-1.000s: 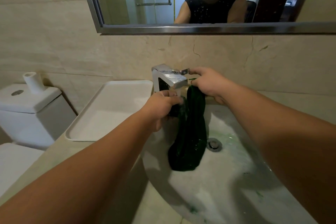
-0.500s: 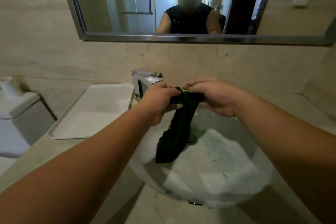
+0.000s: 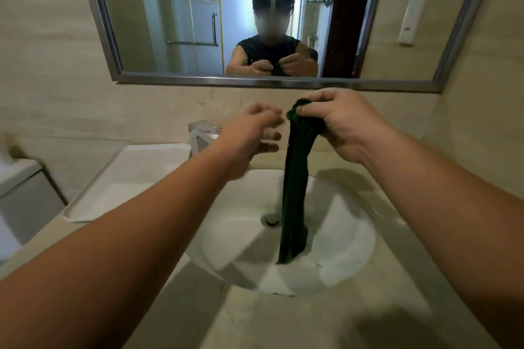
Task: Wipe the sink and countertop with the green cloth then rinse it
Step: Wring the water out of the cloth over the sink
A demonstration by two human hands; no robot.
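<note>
The dark green cloth (image 3: 295, 193) hangs twisted in a long strip over the white round sink (image 3: 232, 235). My right hand (image 3: 337, 122) pinches its top end, raised well above the basin. Its lower end dangles near the drain (image 3: 270, 219). My left hand (image 3: 255, 130) is blurred, just left of the cloth, fingers apart and holding nothing. The left hand partly hides the chrome faucet (image 3: 201, 133). The beige stone countertop (image 3: 297, 320) surrounds the sink.
A white rectangular tray (image 3: 124, 181) lies on the counter left of the sink. A toilet tank (image 3: 19, 193) stands at the far left. A framed mirror (image 3: 255, 22) hangs on the wall above, showing a person and a shower door.
Both hands rose from the faucet with the cloth. My left hand has let go of the cloth, which now hangs from my right hand alone. The view tilted upward.
</note>
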